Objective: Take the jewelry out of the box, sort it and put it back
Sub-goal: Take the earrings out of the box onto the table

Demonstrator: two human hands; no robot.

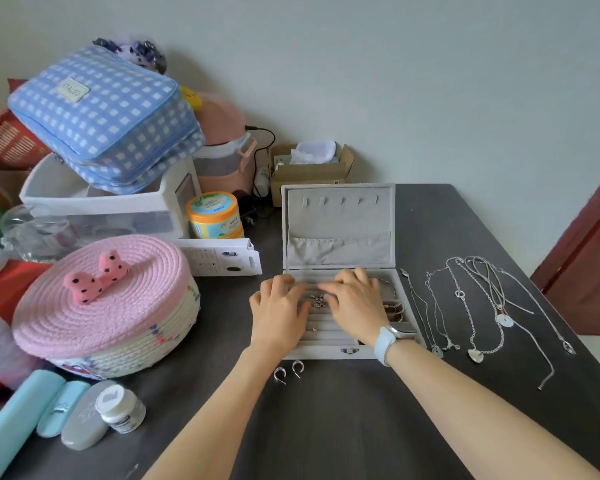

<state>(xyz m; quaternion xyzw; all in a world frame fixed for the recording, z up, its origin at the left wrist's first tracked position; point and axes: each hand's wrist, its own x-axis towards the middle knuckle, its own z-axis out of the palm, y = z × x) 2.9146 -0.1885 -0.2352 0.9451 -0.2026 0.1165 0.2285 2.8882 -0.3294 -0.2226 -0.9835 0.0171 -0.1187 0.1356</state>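
A grey jewelry box (338, 223) stands open on the dark table, its lid upright. Both hands are over its ring-roll section. My left hand (279, 308) rests on the left part of the rolls with fingers bent. My right hand (355, 299), a watch on its wrist, reaches toward a small cluster of silver pieces (318, 301) between the hands; whether the fingertips pinch any is unclear. Several silver necklaces (478, 306) lie spread out to the right of the box. Two silver hoop earrings (288, 370) lie in front of it. A small earring (310, 329) sits on the rolls.
A pink woven basket with a bow lid (108, 306) stands at the left. Behind it are a blue checked bag (108, 112), a white bin, an orange jar (213, 214) and a cardboard box (309, 171). Cases and a small white bottle (122, 408) lie at the front left.
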